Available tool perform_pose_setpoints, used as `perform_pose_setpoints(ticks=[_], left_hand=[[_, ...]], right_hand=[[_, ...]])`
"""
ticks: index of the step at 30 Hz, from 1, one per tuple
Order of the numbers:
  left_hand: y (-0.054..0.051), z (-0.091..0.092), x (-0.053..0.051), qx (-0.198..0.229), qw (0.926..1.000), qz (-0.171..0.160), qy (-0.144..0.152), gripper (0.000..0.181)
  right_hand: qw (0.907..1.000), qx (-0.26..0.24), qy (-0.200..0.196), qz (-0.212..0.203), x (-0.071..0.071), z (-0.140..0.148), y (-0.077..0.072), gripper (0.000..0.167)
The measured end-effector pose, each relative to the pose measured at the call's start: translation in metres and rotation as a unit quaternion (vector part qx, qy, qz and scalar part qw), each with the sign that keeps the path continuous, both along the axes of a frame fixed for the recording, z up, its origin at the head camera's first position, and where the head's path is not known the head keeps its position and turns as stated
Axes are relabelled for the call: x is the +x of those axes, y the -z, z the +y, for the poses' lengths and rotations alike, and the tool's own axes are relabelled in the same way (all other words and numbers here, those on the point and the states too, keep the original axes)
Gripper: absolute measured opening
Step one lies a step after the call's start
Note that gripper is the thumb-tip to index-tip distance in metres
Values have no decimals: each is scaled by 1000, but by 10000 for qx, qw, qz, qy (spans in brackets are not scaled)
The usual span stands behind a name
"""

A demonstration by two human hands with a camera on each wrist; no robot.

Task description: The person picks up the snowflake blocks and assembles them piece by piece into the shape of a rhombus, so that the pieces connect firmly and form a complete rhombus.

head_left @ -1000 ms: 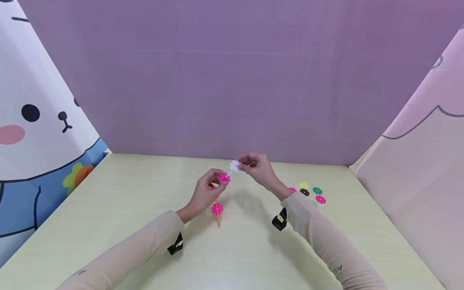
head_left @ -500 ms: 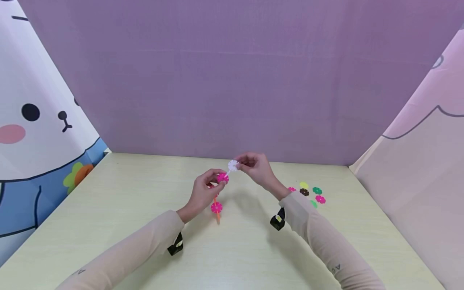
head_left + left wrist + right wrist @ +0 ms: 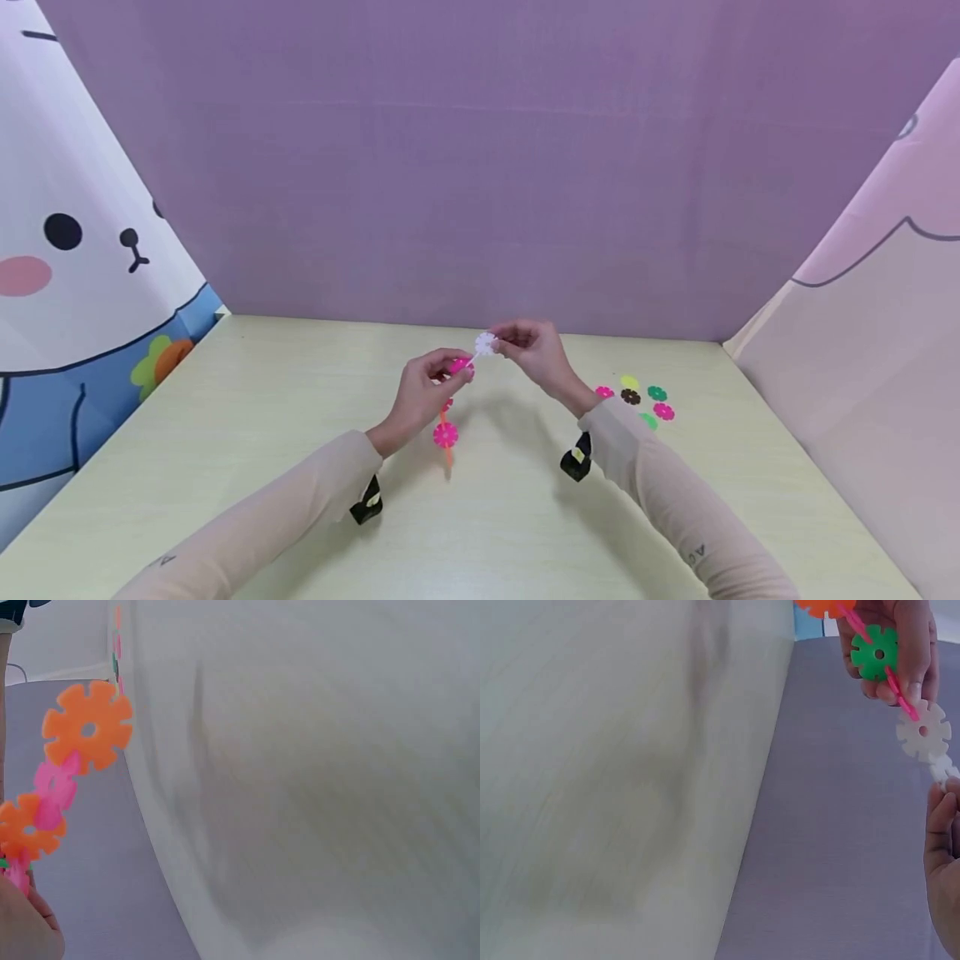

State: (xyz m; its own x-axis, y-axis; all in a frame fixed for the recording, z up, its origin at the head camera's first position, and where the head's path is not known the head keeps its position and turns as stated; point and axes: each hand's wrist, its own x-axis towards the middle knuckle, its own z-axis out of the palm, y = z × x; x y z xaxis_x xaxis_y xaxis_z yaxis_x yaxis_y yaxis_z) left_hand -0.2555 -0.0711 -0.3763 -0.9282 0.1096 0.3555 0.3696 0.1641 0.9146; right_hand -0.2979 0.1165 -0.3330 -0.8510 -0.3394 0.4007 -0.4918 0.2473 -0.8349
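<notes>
Above the bench [image 3: 307, 375] | disc chain [image 3: 446, 435] hangs from left hand [image 3: 417, 395], fingers pinching its pink disc [image 3: 461, 366] | right hand [image 3: 538, 358] pinches white end disc [image 3: 484, 343] | likely gripped both sides to steady the joints

Vivid pinks and oranges against soft purple

The linked chain [image 3: 446, 427] runs orange, pink, orange, pink, green, pink, white, white. The loose discs [image 3: 626, 396] include yellow, dark brown, two greens and two pinks. The table [image 3: 315, 392] is pale cream, the backdrop [image 3: 480, 183] purple, the sleeves [image 3: 262, 517] beige with dark lettering.
</notes>
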Motion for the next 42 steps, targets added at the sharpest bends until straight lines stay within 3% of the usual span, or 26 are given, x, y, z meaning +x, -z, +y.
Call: perform_pose_setpoints(ticks=[6,9,24,30,37,42], left_hand=[[-19,3,15,-101,9998,-137,-36,24],[-21,5,16,-106,9997,-223,-91,23],[-21,7,15,-127,9998,-7,-174,23],[-14,3,10,-14,9999,-120,-69,24],[9,-1,-7,82,9992,-399,20,23],[11,-2,-9,95,9989,-459,-51,23]], right_hand=[[9999,37,-97,3,16,-1,-16,17],[9998,127,-144,-40,18,-1,-20,17],[9999,35,-165,-19,19,-3,-20,17],[9998,91,-175,44,13,-6,-11,18],[9987,450,-155,-165,-4,2,9,23],[9976,675,-131,-98,-5,13,11,27]])
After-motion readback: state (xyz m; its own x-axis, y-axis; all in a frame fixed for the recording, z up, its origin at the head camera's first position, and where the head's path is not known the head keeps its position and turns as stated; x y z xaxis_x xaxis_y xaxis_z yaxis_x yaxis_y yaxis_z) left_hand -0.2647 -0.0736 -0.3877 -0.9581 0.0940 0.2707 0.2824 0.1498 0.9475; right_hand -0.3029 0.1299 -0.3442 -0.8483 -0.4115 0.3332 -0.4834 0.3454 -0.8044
